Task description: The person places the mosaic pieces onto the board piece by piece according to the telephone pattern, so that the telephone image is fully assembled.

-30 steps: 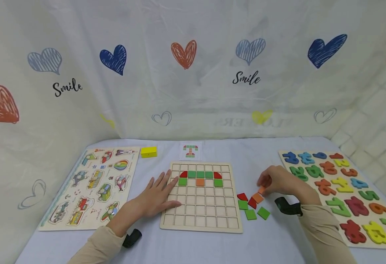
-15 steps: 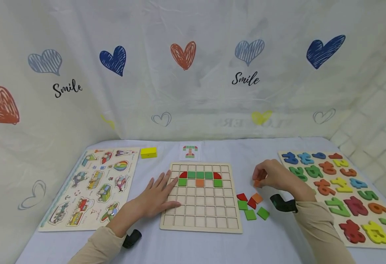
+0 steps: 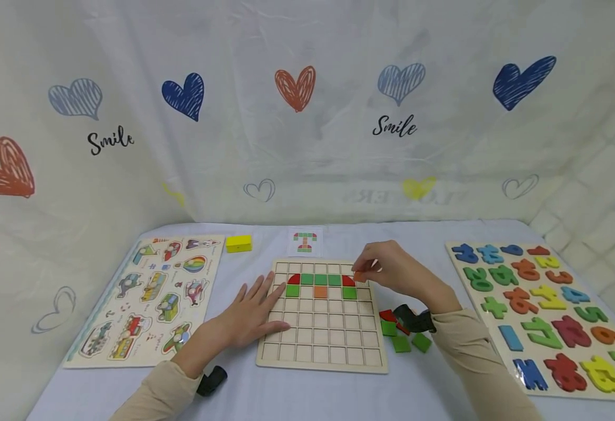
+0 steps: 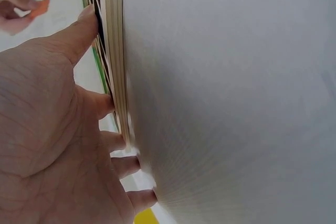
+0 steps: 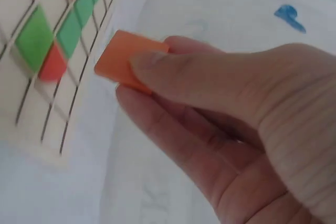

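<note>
My right hand (image 3: 391, 270) pinches an orange square tile (image 5: 122, 59) between thumb and fingers, close over the right edge of the wooden grid board (image 3: 321, 354). Spread flat, my left hand (image 3: 252, 314) rests at the board's left edge, its thumb lying over the grid. Set in the board are a row of green tiles (image 3: 320, 280) with a red quarter-round tile (image 3: 294, 279) at each end. Below that row sit a green tile (image 3: 292, 290) on the left, an orange tile (image 3: 320, 292) in the middle and another green tile (image 3: 349, 293) on the right.
Loose green tiles (image 3: 401, 344) and a red tile (image 3: 387, 316) lie right of the board, partly behind the right wrist's camera. A pattern card (image 3: 304, 242) and yellow block (image 3: 239, 243) stand behind. Puzzle boards flank both sides: vehicles (image 3: 202, 304) left, numbers (image 3: 544, 304) right.
My right hand has lifted the orange tile from beside the loose pile and carried it left to the board's right edge. The left hand has stayed in place.
</note>
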A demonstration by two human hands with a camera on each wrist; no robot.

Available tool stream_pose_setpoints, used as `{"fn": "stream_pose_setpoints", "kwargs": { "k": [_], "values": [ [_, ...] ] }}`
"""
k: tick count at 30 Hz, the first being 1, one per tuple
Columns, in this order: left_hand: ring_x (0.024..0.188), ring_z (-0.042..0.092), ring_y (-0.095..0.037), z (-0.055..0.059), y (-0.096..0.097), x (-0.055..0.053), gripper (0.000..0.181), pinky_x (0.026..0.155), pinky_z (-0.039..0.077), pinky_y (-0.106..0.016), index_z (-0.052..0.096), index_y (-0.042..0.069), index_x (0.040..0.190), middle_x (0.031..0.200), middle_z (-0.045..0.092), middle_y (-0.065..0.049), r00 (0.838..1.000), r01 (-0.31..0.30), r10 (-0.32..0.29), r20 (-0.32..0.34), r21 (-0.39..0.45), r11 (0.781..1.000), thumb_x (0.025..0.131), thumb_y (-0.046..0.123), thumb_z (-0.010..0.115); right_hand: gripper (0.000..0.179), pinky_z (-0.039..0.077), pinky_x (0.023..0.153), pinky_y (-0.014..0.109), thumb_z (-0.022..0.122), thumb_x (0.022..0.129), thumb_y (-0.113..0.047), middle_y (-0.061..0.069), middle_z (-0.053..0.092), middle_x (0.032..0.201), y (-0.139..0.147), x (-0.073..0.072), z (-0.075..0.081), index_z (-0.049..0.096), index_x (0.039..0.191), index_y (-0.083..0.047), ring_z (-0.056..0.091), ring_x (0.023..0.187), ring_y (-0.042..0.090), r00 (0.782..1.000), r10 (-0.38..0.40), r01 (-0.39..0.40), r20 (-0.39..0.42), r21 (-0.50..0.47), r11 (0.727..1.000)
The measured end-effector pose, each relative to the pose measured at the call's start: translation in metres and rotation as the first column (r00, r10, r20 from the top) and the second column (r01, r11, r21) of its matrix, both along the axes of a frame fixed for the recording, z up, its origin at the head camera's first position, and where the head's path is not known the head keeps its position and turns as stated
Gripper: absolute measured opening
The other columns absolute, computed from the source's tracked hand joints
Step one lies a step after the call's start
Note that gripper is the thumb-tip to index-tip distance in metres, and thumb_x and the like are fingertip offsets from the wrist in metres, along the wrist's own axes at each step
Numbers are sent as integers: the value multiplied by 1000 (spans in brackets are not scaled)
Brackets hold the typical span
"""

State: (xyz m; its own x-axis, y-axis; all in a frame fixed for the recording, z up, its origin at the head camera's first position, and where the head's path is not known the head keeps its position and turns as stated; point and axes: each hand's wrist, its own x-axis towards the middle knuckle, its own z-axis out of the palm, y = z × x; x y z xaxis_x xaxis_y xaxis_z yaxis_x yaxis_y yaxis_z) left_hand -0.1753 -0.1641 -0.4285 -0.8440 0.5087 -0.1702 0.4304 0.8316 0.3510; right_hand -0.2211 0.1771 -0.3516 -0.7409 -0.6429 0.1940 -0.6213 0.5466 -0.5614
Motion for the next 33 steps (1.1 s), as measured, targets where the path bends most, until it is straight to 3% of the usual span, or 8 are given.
{"fn": "stream_pose_setpoints", "kwargs": {
  "k": [3, 8, 13, 19, 28, 33],
  "values": [
    [160, 4, -41, -5, -1, -2, 90, 124, 6, -66, 21, 13, 168, 175, 3, -18, 1000, -3, 3, -2, -5, 1000, 102, 66, 50, 14, 61, 80, 32, 81, 86, 7, 3, 72, 93, -17, 1, -1, 79, 97, -3, 72, 88, 19, 997, 80, -79, 12, -51, 996],
    [161, 1, -38, -11, -1, -4, 91, 125, 3, -65, 19, 16, 169, 175, 0, -15, 1000, -10, 10, 0, -5, 1000, 101, 68, 50, 13, 61, 79, 29, 80, 87, 7, 3, 74, 94, -40, 2, -8, 79, 97, -3, 72, 87, 15, 986, 147, -140, 78, -93, 986],
    [161, 2, -39, -10, -1, -3, 93, 124, 4, -67, 20, 14, 169, 175, 1, -17, 1000, -9, 9, 0, 1, 1000, 100, 70, 49, 13, 60, 78, 26, 82, 86, 6, 2, 75, 93, -55, 1, -20, 81, 96, -3, 71, 85, 11, 977, 173, -166, 121, -63, 984],
    [161, 2, -39, -9, -1, -3, 93, 125, 3, -66, 20, 15, 169, 175, 0, -16, 1000, -13, 13, 2, -3, 1000, 100, 70, 49, 13, 59, 76, 25, 82, 85, 8, 2, 75, 90, -63, -1, -34, 80, 93, -3, 70, 83, 12, 975, 197, -194, 107, -34, 980],
    [161, 1, -37, -12, -1, -5, 92, 125, 3, -65, 19, 16, 169, 176, -1, -13, 1000, -19, 19, 4, -12, 1000, 101, 69, 50, 14, 58, 76, 22, 80, 86, 9, 3, 75, 92, -64, -2, -41, 81, 95, -2, 71, 84, 11, 974, 207, -208, 94, 2, 978],
    [161, 1, -38, -5, 1, -2, 90, 125, 3, -65, 19, 15, 169, 176, 0, -15, 1000, -21, 21, 17, -20, 1000, 102, 67, 50, 13, 57, 76, 21, 81, 86, 6, 2, 74, 93, -64, 0, -41, 81, 97, -1, 71, 85, 11, 976, 205, -208, 71, 36, 977]
  ]
}}
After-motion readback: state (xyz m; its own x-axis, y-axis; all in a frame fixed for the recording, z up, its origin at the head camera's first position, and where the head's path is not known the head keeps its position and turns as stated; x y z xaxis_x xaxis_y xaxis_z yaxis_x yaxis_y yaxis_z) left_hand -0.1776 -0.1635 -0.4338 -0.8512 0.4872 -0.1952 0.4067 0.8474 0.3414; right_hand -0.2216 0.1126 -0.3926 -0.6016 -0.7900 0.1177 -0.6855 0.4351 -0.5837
